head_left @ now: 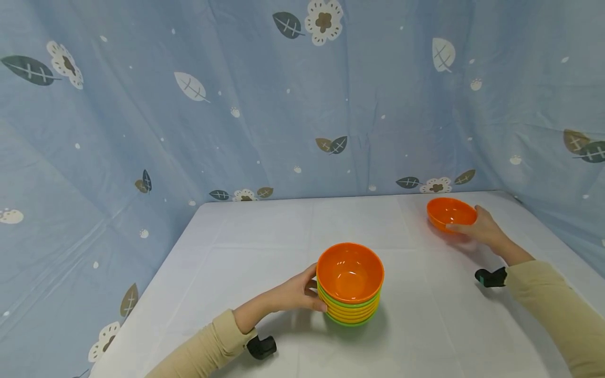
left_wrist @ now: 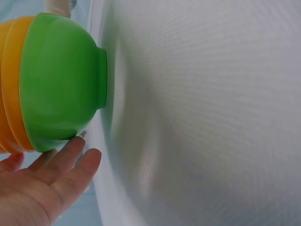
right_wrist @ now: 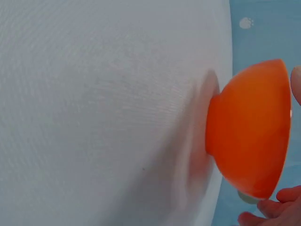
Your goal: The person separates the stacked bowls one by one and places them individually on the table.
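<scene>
A stack of nested bowls point(head_left: 350, 312) stands near the middle of the white table, with an orange bowl on top, green below it, several yellow ones, and a green bowl point(left_wrist: 63, 80) at the bottom. My left hand point(head_left: 300, 290) holds the stack by its left side, thumb and fingers spread around the rims. Beneath the green bowl's curve, fingertips point(left_wrist: 75, 146) show in the left wrist view. Farther back on the right, my right hand point(head_left: 479, 227) grips a single orange bowl point(head_left: 451, 211) at its right edge. That bowl's foot is close over the tabletop in the right wrist view.
A white cloth covers the table point(head_left: 264, 236). Behind it and along both sides hangs a blue curtain point(head_left: 264, 105) printed with leaves and flowers. Black wrist devices point(head_left: 261, 347) jut out beside both tan sleeves point(head_left: 553, 304).
</scene>
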Action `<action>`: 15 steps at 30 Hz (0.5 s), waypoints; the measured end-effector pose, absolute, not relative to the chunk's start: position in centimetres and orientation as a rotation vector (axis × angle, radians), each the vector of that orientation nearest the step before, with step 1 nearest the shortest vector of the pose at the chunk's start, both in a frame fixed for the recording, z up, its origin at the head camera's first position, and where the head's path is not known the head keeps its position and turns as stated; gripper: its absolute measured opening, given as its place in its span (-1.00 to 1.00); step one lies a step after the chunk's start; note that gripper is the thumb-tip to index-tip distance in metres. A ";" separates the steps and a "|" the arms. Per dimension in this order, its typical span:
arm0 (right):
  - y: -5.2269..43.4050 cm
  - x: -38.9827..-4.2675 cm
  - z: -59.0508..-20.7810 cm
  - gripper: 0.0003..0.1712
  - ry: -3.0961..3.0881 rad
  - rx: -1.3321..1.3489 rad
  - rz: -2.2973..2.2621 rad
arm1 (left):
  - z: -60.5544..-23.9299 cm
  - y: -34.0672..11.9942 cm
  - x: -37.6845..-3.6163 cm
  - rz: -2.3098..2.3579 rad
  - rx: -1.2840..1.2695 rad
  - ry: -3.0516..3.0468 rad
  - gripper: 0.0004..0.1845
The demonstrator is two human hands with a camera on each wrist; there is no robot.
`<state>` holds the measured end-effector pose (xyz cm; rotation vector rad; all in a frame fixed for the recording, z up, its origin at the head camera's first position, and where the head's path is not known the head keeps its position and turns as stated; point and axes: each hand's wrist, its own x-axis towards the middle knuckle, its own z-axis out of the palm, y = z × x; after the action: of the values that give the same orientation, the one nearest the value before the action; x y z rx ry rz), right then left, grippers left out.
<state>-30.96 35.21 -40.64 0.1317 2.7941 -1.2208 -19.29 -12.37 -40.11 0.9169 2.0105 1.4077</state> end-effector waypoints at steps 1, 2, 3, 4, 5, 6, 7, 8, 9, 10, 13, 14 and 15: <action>35.0 -30.7 -40.3 0.32 2.804 0.133 -1.201 | -40.1 -12.4 -19.3 1.411 0.916 2.009 -0.02; 34.9 -30.5 -40.0 0.31 2.814 0.136 -1.191 | -40.2 -12.4 -19.3 1.414 0.917 2.006 -0.02; 34.7 -30.3 -39.7 0.30 2.825 0.134 -1.179 | -40.2 -12.3 -19.3 1.417 0.918 2.003 -0.03; 34.6 -30.2 -39.4 0.29 2.838 0.132 -1.172 | -40.2 -12.3 -19.2 1.419 0.919 2.002 -0.03; 34.4 -30.1 -39.2 0.29 2.852 0.127 -1.171 | -40.2 -12.3 -19.2 1.420 0.920 2.000 -0.03; 34.3 -30.1 -39.1 0.28 2.867 0.125 -1.173 | -40.2 -12.3 -19.2 1.420 0.921 1.999 -0.03; 34.1 -30.0 -38.9 0.27 2.883 0.119 -1.177 | -40.2 -12.3 -19.2 1.420 0.921 2.001 -0.03; 33.9 -29.8 -38.7 0.27 2.896 0.110 -1.185 | -40.2 -12.3 -19.2 1.420 0.920 2.002 -0.04; 33.7 -29.7 -38.5 0.25 2.908 0.104 -1.193 | -40.2 -12.3 -19.2 1.419 0.918 2.004 -0.04; 33.5 -29.5 -38.3 0.23 2.918 0.096 -1.201 | -40.2 -12.3 -19.2 1.419 0.918 2.004 -0.04; 32.8 -29.0 -37.8 0.19 2.926 0.074 -1.223 | -40.1 -12.3 -19.2 1.416 0.917 2.008 -0.04; 32.6 -28.8 -37.6 0.18 2.923 0.070 -1.233 | -40.1 -12.3 -19.2 1.415 0.917 2.008 -0.04; 32.3 -28.6 -37.4 0.17 2.920 0.064 -1.242 | -40.1 -12.3 -19.2 1.414 0.917 2.009 -0.04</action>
<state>-28.62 32.32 -37.36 0.0640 2.9200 -1.2418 -19.19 -12.33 -40.14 0.9167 2.0090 1.4144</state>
